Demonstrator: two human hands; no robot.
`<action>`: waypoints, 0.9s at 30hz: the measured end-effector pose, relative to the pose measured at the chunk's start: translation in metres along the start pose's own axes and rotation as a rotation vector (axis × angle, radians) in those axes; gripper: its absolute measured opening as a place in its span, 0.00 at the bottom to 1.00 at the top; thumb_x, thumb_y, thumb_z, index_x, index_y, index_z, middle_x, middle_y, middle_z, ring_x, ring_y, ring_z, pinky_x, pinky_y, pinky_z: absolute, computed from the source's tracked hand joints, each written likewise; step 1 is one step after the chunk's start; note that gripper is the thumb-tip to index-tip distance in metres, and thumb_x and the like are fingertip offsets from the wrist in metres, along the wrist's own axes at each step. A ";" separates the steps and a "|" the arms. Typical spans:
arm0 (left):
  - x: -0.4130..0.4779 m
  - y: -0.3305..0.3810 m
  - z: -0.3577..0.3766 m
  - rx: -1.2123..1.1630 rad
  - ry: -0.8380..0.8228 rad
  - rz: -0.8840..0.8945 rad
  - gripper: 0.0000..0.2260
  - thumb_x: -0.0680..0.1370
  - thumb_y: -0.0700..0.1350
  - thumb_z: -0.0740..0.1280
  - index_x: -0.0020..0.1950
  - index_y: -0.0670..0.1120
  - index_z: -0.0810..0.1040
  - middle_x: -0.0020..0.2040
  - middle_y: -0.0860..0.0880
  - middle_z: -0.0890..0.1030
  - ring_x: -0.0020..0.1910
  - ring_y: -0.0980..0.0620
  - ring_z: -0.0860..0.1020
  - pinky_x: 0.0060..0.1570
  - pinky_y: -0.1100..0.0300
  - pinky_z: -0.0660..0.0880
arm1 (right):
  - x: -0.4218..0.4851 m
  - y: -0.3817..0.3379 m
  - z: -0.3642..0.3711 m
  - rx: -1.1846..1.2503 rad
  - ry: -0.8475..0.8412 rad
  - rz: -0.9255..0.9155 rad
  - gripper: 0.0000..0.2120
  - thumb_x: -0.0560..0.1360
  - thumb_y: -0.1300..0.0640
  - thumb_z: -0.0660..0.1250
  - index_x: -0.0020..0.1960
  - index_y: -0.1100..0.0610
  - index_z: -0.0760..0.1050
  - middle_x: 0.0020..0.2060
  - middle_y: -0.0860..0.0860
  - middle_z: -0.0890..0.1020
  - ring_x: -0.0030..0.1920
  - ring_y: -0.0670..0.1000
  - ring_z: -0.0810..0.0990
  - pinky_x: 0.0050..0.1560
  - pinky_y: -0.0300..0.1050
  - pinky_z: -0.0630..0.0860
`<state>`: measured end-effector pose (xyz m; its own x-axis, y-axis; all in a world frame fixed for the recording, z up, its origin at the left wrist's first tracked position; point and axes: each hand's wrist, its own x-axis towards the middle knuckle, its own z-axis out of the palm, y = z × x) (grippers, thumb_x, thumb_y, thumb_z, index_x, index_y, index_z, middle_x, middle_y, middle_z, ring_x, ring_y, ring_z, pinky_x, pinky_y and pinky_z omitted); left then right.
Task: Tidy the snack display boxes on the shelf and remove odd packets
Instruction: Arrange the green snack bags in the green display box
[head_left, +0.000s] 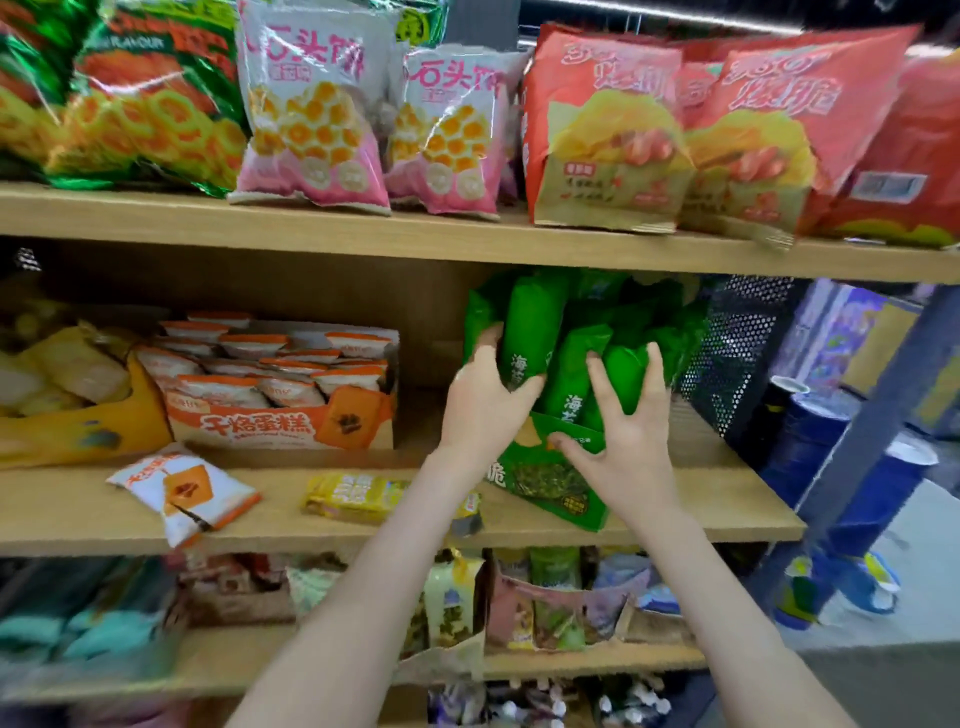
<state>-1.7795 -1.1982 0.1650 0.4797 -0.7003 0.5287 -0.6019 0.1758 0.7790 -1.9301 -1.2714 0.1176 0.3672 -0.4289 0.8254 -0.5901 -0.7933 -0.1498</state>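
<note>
A green display box (558, 480) full of upright green packets (532, 322) stands on the middle shelf (363, 519), right of centre. My left hand (485, 400) grips the leftmost green packets. My right hand (626, 431) has its fingers spread over the packets on the right, thumb on the box's front lip. An orange and white display box (280, 421) with matching packets stands to the left. One loose orange and white packet (184, 491) and a loose yellow packet (353, 496) lie on the shelf in front.
A yellow display box (78, 431) stands at the far left of the middle shelf. Large snack bags (608, 135) line the upper shelf. The lower shelf (519, 613) holds mixed packets. A black mesh panel (737, 353) closes the shelf's right end; blue barrels (810, 436) stand beyond.
</note>
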 end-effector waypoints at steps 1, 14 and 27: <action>-0.005 0.004 0.003 -0.006 0.021 -0.004 0.26 0.75 0.47 0.72 0.70 0.43 0.68 0.54 0.50 0.78 0.55 0.51 0.77 0.44 0.71 0.67 | 0.000 0.004 -0.002 0.017 -0.012 -0.008 0.43 0.67 0.47 0.77 0.76 0.51 0.60 0.76 0.56 0.45 0.75 0.60 0.48 0.65 0.76 0.60; -0.017 0.011 0.008 0.012 0.009 0.112 0.25 0.73 0.47 0.74 0.67 0.48 0.69 0.60 0.52 0.77 0.60 0.56 0.74 0.59 0.61 0.72 | -0.005 0.029 -0.008 0.150 -0.073 -0.023 0.46 0.68 0.44 0.75 0.78 0.44 0.53 0.77 0.50 0.37 0.77 0.49 0.36 0.72 0.66 0.57; -0.027 0.004 0.000 0.002 -0.027 0.363 0.25 0.73 0.43 0.74 0.65 0.54 0.66 0.60 0.52 0.74 0.60 0.59 0.74 0.60 0.67 0.72 | -0.007 0.035 -0.017 0.241 -0.123 0.009 0.50 0.66 0.45 0.77 0.75 0.33 0.47 0.74 0.40 0.31 0.75 0.40 0.33 0.71 0.57 0.54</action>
<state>-1.7947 -1.1790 0.1537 0.2176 -0.6109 0.7612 -0.7309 0.4149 0.5419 -1.9661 -1.2887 0.1157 0.4562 -0.4744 0.7529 -0.4108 -0.8628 -0.2947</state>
